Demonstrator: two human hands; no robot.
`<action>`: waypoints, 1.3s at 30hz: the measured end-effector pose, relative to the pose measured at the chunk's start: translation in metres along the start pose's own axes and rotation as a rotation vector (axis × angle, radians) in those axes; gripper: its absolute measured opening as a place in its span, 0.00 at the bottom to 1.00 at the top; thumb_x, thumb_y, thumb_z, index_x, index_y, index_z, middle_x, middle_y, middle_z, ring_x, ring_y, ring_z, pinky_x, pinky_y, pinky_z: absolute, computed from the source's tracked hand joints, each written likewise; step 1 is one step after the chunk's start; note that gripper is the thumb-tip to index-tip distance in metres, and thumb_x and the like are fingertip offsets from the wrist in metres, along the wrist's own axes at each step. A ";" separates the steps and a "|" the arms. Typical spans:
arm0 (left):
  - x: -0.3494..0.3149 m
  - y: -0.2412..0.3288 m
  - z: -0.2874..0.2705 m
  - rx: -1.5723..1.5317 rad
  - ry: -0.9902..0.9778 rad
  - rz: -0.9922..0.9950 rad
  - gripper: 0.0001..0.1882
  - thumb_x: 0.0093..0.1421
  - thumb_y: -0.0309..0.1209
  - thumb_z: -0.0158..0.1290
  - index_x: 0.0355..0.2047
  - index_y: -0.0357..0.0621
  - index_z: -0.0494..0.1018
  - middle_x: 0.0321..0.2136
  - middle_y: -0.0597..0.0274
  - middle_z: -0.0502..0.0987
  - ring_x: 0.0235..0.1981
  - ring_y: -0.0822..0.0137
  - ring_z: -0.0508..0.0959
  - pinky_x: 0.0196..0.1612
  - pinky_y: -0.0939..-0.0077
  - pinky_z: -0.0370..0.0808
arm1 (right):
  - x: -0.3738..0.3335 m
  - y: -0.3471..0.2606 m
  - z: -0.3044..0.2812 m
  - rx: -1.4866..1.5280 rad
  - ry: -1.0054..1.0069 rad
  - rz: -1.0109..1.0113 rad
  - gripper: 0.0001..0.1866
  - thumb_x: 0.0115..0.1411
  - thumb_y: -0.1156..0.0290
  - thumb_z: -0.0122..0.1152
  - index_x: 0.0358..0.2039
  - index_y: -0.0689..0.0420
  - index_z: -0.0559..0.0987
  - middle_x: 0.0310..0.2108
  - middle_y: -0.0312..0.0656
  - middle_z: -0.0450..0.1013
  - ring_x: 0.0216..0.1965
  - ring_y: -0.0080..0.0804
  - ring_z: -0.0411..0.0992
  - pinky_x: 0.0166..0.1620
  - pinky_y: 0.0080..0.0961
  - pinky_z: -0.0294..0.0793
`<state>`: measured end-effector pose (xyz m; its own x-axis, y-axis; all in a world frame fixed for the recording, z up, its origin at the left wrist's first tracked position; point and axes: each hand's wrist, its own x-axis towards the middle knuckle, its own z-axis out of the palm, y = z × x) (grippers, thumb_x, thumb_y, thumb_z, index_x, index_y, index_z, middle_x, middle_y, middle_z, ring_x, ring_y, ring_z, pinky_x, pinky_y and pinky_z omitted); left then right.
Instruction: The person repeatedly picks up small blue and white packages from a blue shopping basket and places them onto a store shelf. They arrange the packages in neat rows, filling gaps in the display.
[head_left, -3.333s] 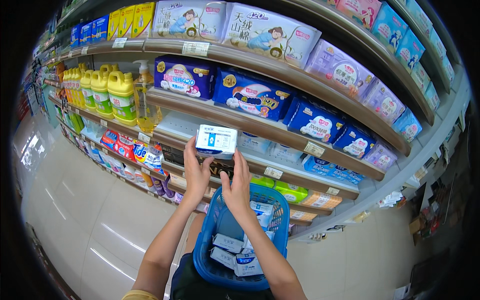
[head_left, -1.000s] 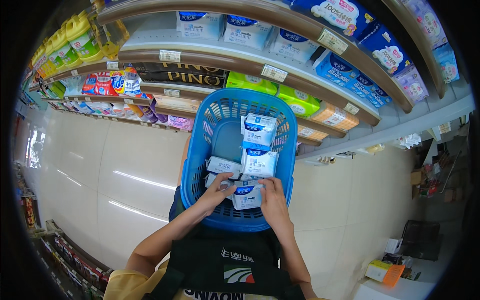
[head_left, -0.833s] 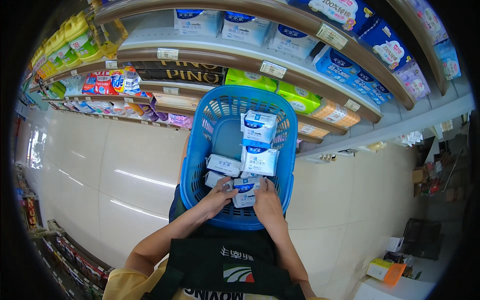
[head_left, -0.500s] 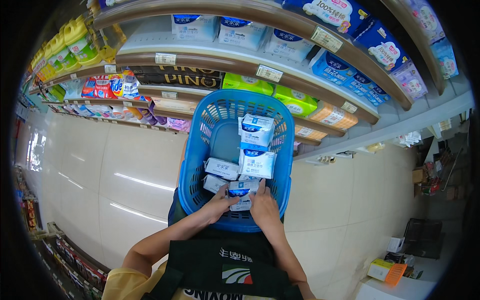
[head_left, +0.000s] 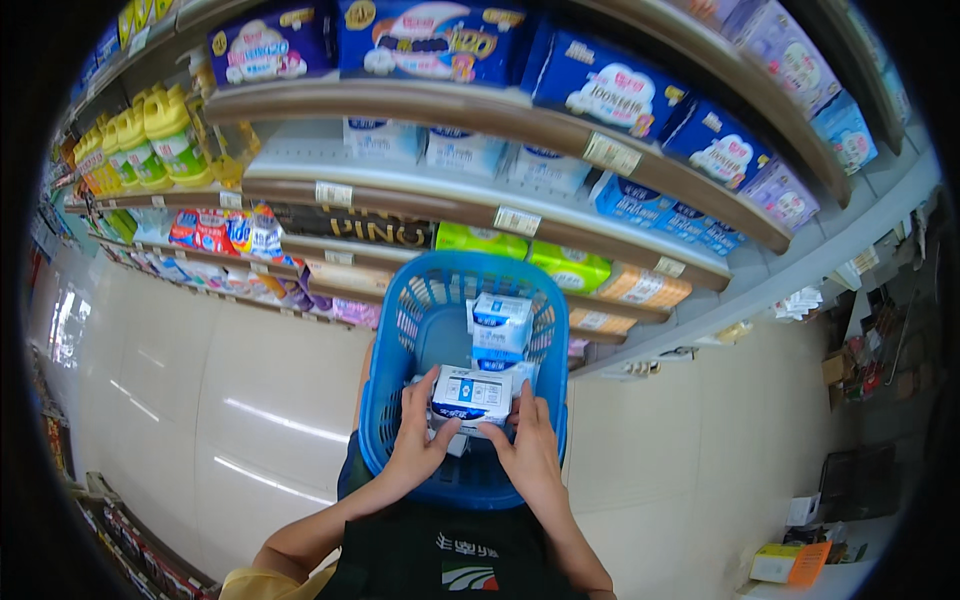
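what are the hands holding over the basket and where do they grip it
A small white and blue pack, held between both hands: the left hand at its left end, the right hand at its lower right edge, above the blue basket.

blue plastic shopping basket (head_left: 400, 400): 1 | white-and-blue tissue packs (head_left: 472, 392) in it: at least 3 | yellow detergent jugs (head_left: 170, 135): about 4

Small white-blue pack (head_left: 472, 393) over blue basket (head_left: 385, 400); dark-blue packages (head_left: 620, 92) on shelves above.
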<state>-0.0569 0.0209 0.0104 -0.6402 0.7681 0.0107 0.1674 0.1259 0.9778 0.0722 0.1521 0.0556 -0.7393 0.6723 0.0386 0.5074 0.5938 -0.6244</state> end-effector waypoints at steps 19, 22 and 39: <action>0.172 0.101 0.014 -0.107 0.192 0.640 0.34 0.64 0.13 0.47 0.70 0.39 0.54 0.72 0.46 0.55 0.75 0.53 0.51 0.74 0.60 0.54 | 0.153 -0.027 -0.050 0.389 0.590 -0.301 0.38 0.64 0.82 0.57 0.73 0.58 0.55 0.65 0.51 0.64 0.64 0.42 0.67 0.62 0.35 0.70; 0.187 0.103 0.017 -0.084 0.203 0.654 0.35 0.63 0.11 0.47 0.69 0.39 0.54 0.73 0.46 0.53 0.75 0.53 0.50 0.74 0.60 0.54 | 0.170 -0.026 -0.050 0.438 0.625 -0.321 0.38 0.63 0.83 0.57 0.72 0.58 0.56 0.67 0.52 0.61 0.67 0.43 0.64 0.64 0.37 0.68; 0.246 0.095 0.031 -0.164 0.206 0.655 0.34 0.64 0.11 0.48 0.69 0.38 0.54 0.71 0.48 0.57 0.71 0.57 0.62 0.70 0.64 0.62 | 0.215 -0.018 -0.056 0.570 0.640 -0.309 0.34 0.65 0.80 0.58 0.70 0.58 0.59 0.65 0.53 0.62 0.63 0.45 0.67 0.62 0.38 0.70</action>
<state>-0.1750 0.2409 0.0996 -0.5782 0.5171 0.6312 0.4618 -0.4304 0.7756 -0.0703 0.3109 0.1188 -0.3326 0.7375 0.5877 -0.0941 0.5941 -0.7988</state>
